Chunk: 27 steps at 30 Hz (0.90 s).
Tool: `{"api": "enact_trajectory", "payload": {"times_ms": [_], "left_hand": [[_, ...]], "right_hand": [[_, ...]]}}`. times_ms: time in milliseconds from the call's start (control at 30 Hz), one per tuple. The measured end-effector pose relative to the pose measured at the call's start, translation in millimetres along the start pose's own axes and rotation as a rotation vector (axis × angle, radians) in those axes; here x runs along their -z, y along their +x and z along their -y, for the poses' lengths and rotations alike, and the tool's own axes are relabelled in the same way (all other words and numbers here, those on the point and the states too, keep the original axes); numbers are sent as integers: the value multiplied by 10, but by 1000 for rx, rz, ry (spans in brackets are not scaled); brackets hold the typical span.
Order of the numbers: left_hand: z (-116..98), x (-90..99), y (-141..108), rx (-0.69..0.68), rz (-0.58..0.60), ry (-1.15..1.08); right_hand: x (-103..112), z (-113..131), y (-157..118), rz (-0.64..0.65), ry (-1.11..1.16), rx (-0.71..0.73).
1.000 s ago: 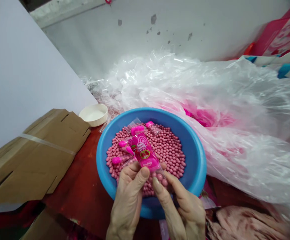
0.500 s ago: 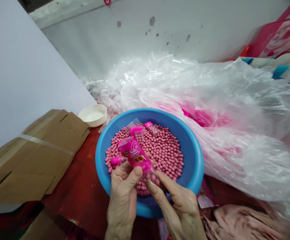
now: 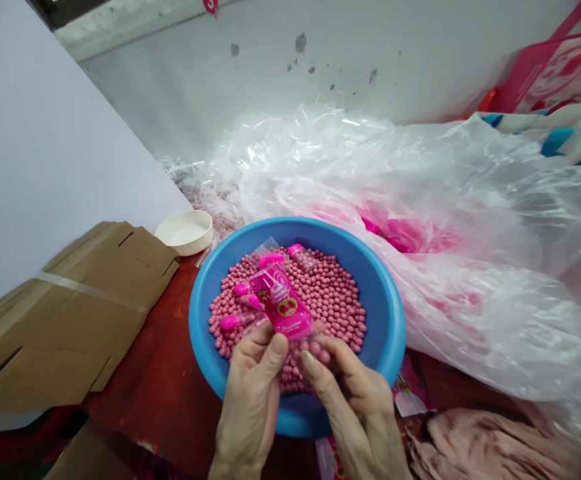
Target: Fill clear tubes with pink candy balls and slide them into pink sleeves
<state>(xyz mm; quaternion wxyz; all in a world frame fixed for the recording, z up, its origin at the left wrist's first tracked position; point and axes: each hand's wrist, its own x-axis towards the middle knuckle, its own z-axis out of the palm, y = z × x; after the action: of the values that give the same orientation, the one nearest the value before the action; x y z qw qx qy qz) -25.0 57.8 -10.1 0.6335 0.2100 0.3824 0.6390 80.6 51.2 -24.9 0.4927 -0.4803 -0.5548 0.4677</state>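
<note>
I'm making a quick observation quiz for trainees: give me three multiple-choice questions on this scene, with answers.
1. Where is the white round dish relative to the blue basin?
A) inside it
B) past its left rim, beside flattened cardboard
C) past its right rim

2. What colour are the beads in the basin?
A) green
B) yellow
C) pink

3. What state is the pink printed tube in?
A) lying untouched
B) held between the left hand and right hand
C) resting on the cardboard

1 B: the dish stands left of the basin.
2 C: pink beads fill the basin.
3 B: both hands' fingers pinch its lower end above the basin.
</note>
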Motion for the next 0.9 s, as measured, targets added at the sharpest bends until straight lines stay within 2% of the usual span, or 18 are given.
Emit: {"api": "enact_trajectory", "payload": {"times_ms": [100,233,467,567,700,900], "left_hand": [[-12,9,-20,-35,-58,-60],[-34,2,-21,-41,-76,-27],[-43,-111,-22,-10,-227,62],[-26,-125,-30,-3,-244,97],[1,-89,-41,9,-165,135],[15,-23,-56,-22,-136,276]], "right_hand": [[32,21,43,104,15,-13],[87,35,57,218,-55,-13],[88,50,47,331,-107,-13],[44,69,54,274,-81,70],[12,82,40,178,-54,170],[-8,72,13,146,-3,125]]}}
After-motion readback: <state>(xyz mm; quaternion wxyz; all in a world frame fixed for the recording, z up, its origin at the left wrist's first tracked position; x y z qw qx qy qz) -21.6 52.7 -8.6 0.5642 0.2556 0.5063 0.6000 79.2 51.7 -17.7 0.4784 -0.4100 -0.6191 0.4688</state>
